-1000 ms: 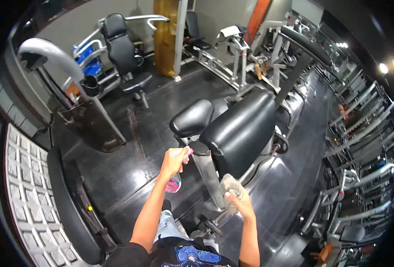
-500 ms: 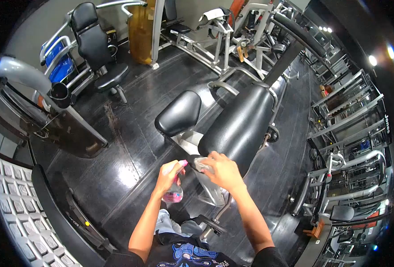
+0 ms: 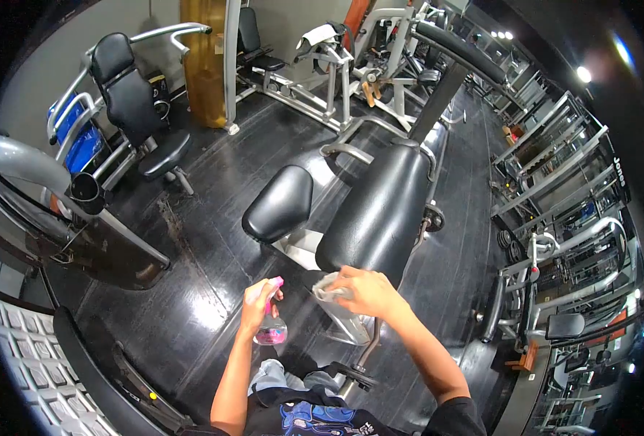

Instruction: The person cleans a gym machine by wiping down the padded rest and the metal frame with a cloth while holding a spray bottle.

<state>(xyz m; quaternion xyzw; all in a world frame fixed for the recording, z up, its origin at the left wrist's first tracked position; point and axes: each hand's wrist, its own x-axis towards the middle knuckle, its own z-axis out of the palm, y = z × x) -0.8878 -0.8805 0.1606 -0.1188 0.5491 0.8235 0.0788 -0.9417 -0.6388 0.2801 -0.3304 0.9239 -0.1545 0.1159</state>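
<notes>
My left hand [image 3: 255, 307] is wrapped round the neck of a clear spray bottle [image 3: 271, 333] with a pink nozzle and pink liquid low inside. In my right hand [image 3: 369, 292] is a grey-beige cloth [image 3: 329, 289], bunched under the fingers at the near end of a bench machine's metal frame. Just beyond that hand lies the long black bench pad [image 3: 376, 207]. A smaller black pad [image 3: 280, 203] sits to its left, on the same machine.
A black seated machine [image 3: 137, 102] stands at the upper left, near a curved grey machine arm [image 3: 24, 161]. Metal racks [image 3: 554, 156] line the right side. At the lower left is a long dark pad beside a white textured panel [image 3: 31, 349].
My right hand has swung up and inward with the cloth, from beside the bench to the end of its frame. The spray bottle in my left hand has shifted slightly down and left. The view has shifted.
</notes>
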